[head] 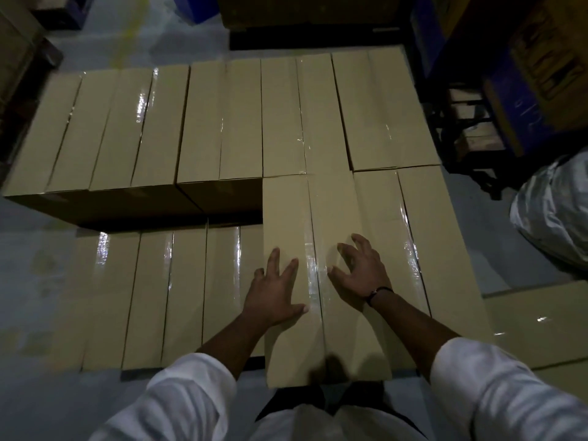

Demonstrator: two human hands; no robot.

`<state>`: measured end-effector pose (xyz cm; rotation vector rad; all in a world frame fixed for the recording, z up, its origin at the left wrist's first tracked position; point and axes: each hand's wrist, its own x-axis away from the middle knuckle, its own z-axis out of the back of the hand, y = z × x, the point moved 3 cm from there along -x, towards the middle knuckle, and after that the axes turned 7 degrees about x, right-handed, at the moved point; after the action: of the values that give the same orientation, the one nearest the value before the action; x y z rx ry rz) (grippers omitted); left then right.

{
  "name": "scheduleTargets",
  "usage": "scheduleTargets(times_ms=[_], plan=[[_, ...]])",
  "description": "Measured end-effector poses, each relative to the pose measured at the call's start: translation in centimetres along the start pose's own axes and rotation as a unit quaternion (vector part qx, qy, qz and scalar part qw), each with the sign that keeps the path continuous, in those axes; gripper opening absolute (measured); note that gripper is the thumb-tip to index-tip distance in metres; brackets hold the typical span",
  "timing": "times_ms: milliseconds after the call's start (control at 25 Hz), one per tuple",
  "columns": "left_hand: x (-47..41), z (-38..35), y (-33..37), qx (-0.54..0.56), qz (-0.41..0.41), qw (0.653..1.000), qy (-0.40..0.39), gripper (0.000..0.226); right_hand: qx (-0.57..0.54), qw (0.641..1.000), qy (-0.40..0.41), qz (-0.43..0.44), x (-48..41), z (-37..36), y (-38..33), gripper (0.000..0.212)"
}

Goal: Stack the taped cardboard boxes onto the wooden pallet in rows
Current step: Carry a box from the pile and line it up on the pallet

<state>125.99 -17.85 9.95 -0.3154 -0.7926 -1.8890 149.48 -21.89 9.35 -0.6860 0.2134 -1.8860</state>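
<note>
A taped cardboard box [331, 218] lies in front of me on the upper layer, its clear tape seam running away from me. My left hand [273, 294] rests flat on its left flap with fingers spread. My right hand [359, 272] hovers over or touches the right flap, fingers spread and slightly bent. A second box [439, 237] sits flush on its right. A back row of several boxes [222, 122] stands at the same height. Lower boxes [152, 294] lie to the left. The pallet itself is hidden under the boxes.
A silver plastic-wrapped bundle [553, 214] sits on the floor at the right. Flat cardboard [537, 316] lies at lower right. Blue racks and dark frames [477, 122] stand at the back right. Pale floor [35, 249] shows on the left.
</note>
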Motion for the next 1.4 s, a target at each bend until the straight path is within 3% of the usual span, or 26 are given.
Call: scheduleTargets(times_ms=[320,600,760,1040,1400], plan=[[-1.7,-1.3,-0.7,0.028,0.005,0.999,-0.032,0.117,0.016,0.997,-0.065,-0.039,-2.2,-0.7,0.1,0.073],[-2.4,-2.7,0.0,0.025,0.009,0.999,-0.034,0.114,0.183,0.978,-0.091,-0.051,-1.8,-2.0,0.3,0.069],[-2.4,-3.0,0.4,-0.001,0.015,0.999,-0.033,0.114,0.164,0.976,-0.1,-0.104,1.5,-2.8,2.7,0.085],[0.0,-4.0,0.7,-0.033,0.014,0.997,-0.066,0.121,0.236,0.964,-0.126,0.007,9.5,-4.8,6.3,0.093],[4.0,-7.4,1.2,-0.062,0.006,0.994,-0.089,0.126,0.239,0.964,-0.113,0.015,13.1,-6.2,7.0,0.096]])
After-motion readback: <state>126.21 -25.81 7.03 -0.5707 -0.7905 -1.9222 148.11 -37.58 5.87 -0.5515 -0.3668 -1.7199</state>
